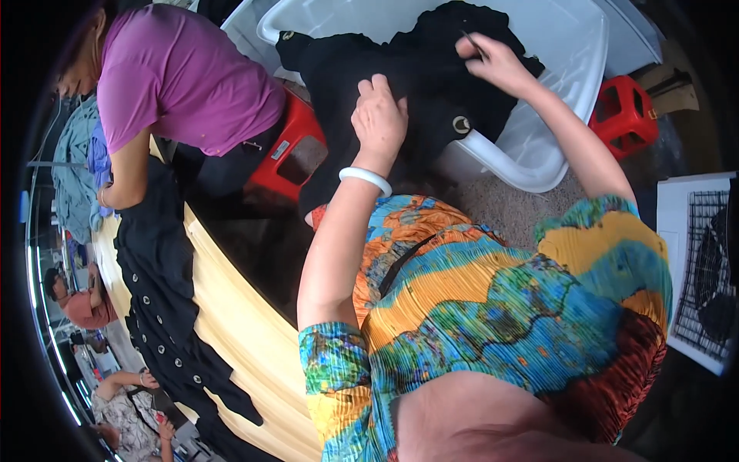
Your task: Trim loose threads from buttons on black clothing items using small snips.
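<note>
A black garment [431,85] spreads across my lap and over a white plastic tub [573,85]. Round metallic buttons or rings show at its edges. My left hand [379,117], with a pale bangle [366,180] at the wrist, rests on the cloth, its fingers bent and closed on it. Farther right, over the tub, my right hand [496,65] is closed around a thin dark pointed tool [473,45]. The tool's exact kind is too small to tell, and so is whether its tip touches the cloth.
On the left, a person in a purple shirt [192,77] sits on a red stool [289,146] at a pale table [231,285]. Another black garment [158,285] lies along that table. A red stool [625,115] stands right of the tub. More people work at far left.
</note>
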`<act>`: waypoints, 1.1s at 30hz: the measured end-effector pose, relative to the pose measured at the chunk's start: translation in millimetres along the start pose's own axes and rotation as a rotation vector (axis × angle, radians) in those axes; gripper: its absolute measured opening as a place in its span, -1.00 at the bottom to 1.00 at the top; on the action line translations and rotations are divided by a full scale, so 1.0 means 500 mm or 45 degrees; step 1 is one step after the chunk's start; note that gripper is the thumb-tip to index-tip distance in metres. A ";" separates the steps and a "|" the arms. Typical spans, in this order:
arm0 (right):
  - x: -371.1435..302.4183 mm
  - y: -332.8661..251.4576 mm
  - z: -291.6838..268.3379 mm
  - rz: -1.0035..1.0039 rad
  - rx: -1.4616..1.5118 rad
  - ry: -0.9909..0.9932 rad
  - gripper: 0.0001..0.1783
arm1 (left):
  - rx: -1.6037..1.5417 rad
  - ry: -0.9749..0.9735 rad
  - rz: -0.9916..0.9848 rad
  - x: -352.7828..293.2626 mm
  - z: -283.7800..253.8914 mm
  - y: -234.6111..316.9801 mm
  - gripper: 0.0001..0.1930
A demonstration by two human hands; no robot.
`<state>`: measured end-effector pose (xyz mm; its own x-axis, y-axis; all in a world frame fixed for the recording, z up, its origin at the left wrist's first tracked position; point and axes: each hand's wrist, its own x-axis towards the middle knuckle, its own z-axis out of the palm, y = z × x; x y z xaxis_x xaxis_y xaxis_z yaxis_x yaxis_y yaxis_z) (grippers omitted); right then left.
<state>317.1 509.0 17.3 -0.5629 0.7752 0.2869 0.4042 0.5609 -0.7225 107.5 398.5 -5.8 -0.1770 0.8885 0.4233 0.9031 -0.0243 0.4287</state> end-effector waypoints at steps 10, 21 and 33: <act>-0.114 -0.078 0.086 -0.084 -0.253 -0.251 -0.45 | 0.004 -0.265 0.210 0.088 -0.042 -0.055 -0.62; -0.079 -0.214 -0.036 -0.027 0.226 0.063 -0.82 | -0.062 -0.082 0.272 0.090 -0.067 -0.049 -0.75; 0.047 -0.458 -0.088 -0.357 1.263 0.287 -0.75 | -0.702 -0.221 0.399 0.050 -0.027 -0.151 -0.75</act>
<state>243.2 411.5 216.9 -0.3566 0.7480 0.5598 -0.5477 0.3181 -0.7739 29.8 416.5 -16.9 0.1694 0.8610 0.4796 0.5605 -0.4844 0.6717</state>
